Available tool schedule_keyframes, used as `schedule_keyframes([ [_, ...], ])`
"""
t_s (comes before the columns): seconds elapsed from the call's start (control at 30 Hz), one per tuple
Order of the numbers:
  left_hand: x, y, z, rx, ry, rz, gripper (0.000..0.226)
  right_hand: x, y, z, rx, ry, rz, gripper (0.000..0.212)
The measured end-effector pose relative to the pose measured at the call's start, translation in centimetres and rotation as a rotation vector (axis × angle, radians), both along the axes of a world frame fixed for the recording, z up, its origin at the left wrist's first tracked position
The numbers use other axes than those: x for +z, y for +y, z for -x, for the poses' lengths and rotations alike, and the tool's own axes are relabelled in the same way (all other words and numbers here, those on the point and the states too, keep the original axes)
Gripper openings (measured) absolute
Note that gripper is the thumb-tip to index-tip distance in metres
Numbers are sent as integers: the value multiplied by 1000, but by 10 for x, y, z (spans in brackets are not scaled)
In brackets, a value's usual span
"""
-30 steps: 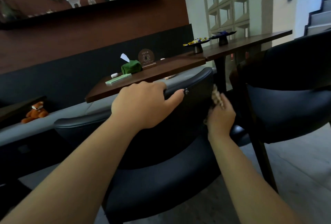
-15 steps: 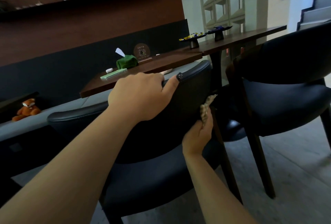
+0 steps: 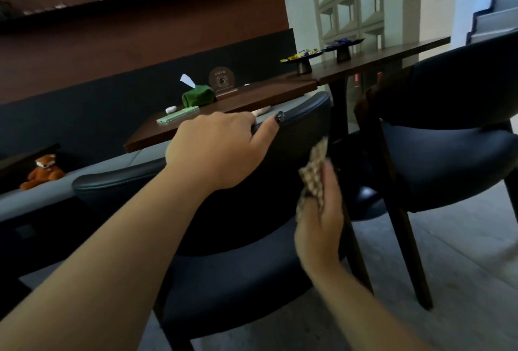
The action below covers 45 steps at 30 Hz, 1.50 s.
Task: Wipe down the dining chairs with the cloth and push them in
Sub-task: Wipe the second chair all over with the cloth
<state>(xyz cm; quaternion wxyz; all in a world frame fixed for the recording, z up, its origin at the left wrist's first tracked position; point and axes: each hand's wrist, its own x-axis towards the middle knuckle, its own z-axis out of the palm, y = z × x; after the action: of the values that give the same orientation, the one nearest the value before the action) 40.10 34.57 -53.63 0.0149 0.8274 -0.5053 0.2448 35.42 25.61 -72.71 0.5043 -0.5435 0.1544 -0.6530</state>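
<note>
Since the earlier frame your right hand [image 3: 319,219] has dropped down the chair's [image 3: 241,275] right rear edge, carrying the cloth [image 3: 312,175]; fingers curled round it. Cloth is soft and limp, so keep it bunched against the upholstery. Your left hand [image 3: 215,148] grips the backrest top rail, fingers over it. Judged sturdy and moderately heavy, smooth padding; push from that rail. Beyond, the table [image 3: 252,95] edge stands near; a second chair [image 3: 448,148] sits right.
</note>
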Motion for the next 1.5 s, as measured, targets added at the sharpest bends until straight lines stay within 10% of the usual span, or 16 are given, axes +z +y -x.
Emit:
schedule_keyframes([
  [0.2, 12, 5, -6, -44, 242, -31, 39, 86, -66, 5, -162, 18, 833, 52],
  [0.43, 5, 4, -3, 1, 231, 118, 39, 63, -87, -9, -261, 67, 1202, 43],
  [0.6, -43, 16, -2, -149, -484, 539, 34, 52, -95, -11, -295, 74, 1319, 50],
  [0.73, -95, 32, -22, -41, -525, 646, 51, 46, -100, -14, -300, 113, 1409, 47],
  [1.0, -181, 42, -37, 245, 306, 1131, 81, -15, -85, -43, -153, 251, 1925, 42],
  [1.23, -200, 54, -61, -40, 1802, 1660, 72, -21, -80, -49, -147, 366, 2180, 35],
  [1.5, -212, 58, -76, -206, 1855, 1602, 73, 89, -46, -29, -378, 44, 1889, 28],
])
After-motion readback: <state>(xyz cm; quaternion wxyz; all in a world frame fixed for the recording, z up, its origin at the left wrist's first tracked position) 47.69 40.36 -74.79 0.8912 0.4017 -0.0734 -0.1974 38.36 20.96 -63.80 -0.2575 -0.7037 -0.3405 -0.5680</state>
